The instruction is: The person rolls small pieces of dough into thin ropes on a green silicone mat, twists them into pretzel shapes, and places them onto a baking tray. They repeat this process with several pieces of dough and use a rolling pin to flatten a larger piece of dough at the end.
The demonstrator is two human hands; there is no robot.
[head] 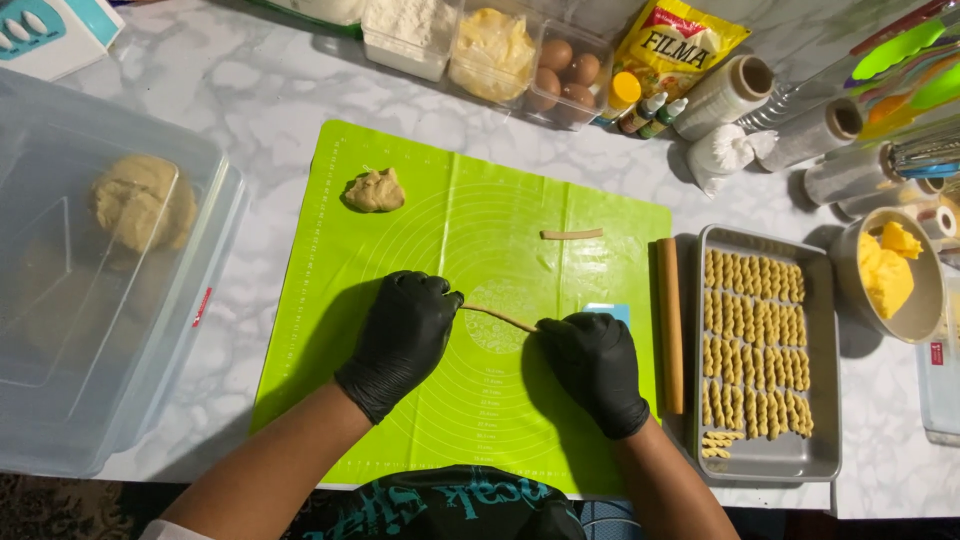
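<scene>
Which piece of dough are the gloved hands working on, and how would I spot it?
Start at the bright green silicone baking mat. Between the black-gloved left hand and right hand stretches a thin tan dough rope. It is far thinner than the short dough stick or the dough lump.

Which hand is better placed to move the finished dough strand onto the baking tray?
Right. The right hand holds the dough strand at the end nearer the baking tray; the left hand is on the far side.

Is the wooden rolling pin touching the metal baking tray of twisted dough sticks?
Apart. The head view shows the rolling pin lying on the green mat, with a dark strip of counter between it and the tray's left rim.
</scene>
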